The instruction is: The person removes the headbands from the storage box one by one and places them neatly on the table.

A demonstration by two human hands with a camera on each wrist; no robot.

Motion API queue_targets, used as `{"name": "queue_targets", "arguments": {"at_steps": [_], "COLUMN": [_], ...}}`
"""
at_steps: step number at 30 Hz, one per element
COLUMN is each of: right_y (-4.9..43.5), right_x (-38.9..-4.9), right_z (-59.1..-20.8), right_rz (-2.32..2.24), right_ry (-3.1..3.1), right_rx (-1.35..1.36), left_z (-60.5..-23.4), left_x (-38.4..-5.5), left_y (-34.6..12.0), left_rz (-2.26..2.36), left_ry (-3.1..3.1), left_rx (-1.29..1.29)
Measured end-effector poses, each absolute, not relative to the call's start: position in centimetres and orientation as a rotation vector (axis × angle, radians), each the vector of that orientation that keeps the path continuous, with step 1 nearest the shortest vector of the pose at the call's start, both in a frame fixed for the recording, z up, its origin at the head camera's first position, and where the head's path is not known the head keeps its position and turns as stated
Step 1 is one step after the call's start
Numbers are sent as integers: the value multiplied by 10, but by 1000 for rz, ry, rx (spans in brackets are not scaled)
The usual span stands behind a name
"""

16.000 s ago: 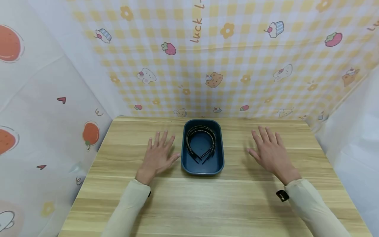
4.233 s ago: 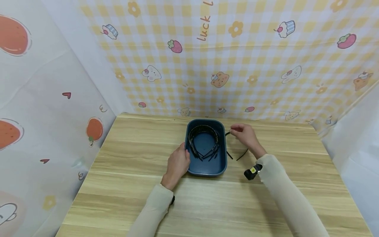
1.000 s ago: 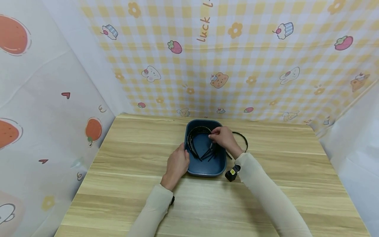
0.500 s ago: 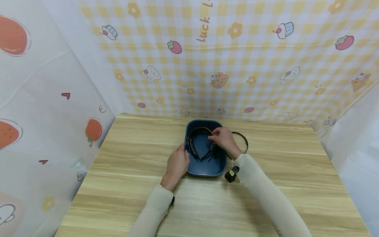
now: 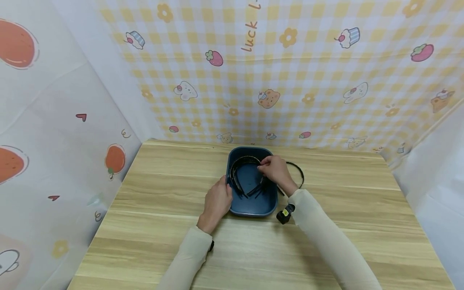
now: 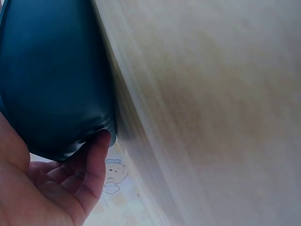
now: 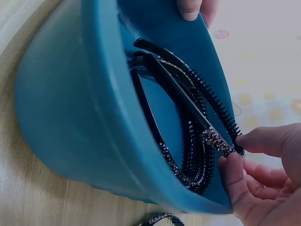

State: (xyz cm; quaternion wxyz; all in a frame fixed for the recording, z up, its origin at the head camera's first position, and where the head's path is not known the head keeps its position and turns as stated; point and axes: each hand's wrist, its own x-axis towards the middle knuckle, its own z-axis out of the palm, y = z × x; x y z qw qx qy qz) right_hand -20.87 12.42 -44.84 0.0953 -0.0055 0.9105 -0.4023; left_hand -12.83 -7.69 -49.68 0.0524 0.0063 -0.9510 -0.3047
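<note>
The left hand point(image 5: 218, 196) grips the left wall of the blue tub point(image 5: 251, 213), thumb inside the rim. Black headbands point(image 7: 174, 94) lie within it, the right hand point(image 5: 277, 171) pinching one; another headband point(image 5: 302, 174) rests on the table point(image 5: 348, 181), just right of the tub.

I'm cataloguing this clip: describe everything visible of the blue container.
The blue container is a deep, open, rounded rectangular tub with smooth, plastic-looking walls. It stands upright on the wooden table, near the far edge. Black headbands lie inside. The left hand grips its left wall, thumb over the rim; the right hand is over its right side.
</note>
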Motion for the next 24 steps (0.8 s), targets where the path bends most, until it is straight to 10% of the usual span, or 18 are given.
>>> {"name": "queue_targets", "arguments": {"at_steps": [24], "right_y": [141], "right_x": [-206], "right_z": [-445], "right_rz": [-1320], "right_ry": [2621], "right_rx": [-15], "left_z": [-498], "left_x": [-127], "left_y": [-77], "left_rz": [-915], "left_ry": [-2885], "left_rx": [8]}}
